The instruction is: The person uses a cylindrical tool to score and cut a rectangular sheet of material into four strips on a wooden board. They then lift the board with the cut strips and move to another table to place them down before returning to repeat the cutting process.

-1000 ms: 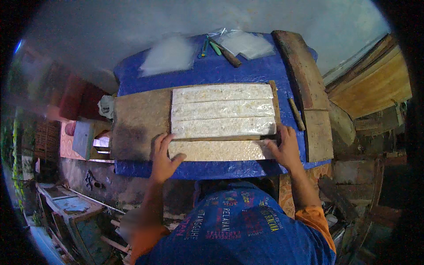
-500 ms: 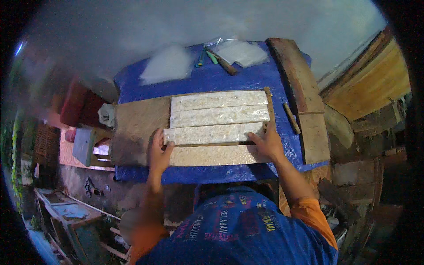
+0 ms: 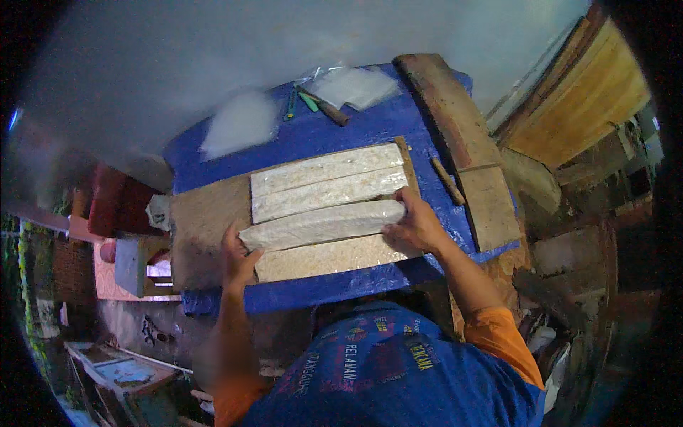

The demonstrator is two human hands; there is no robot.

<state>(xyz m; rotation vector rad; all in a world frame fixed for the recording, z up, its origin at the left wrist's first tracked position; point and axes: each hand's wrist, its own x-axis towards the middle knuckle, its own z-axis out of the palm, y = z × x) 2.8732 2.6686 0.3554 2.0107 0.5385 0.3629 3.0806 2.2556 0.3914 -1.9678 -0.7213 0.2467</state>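
Between my two hands is a long, flat pack [image 3: 324, 225] of pale, speckled filling wrapped in clear plastic. It is tilted and slightly bowed. My left hand [image 3: 240, 257] grips its left end, thumb on the near side. The right end is in my right hand [image 3: 414, 222], its thumb and fingers closed around the edge. Two similar packs [image 3: 329, 171] lie side by side just beyond it, and another pack [image 3: 324, 260] lies on the near side. All of these are over a brown wooden board [image 3: 210, 213] on a blue plastic sheet [image 3: 309, 135].
Clear plastic bags or sheets lie in two piles [image 3: 242, 124] at the back. Near them are a brown-handled tool [image 3: 330, 112], a green piece [image 3: 308, 102] and a teal cutter-like tool [image 3: 290, 104]. A short stick [image 3: 448, 182] lies by a thick plank [image 3: 452, 117] on the right.
The held pack, flat before, is now tilted and bowed between my hands. My right hand has wrapped further around its end. The whole view has turned slightly.
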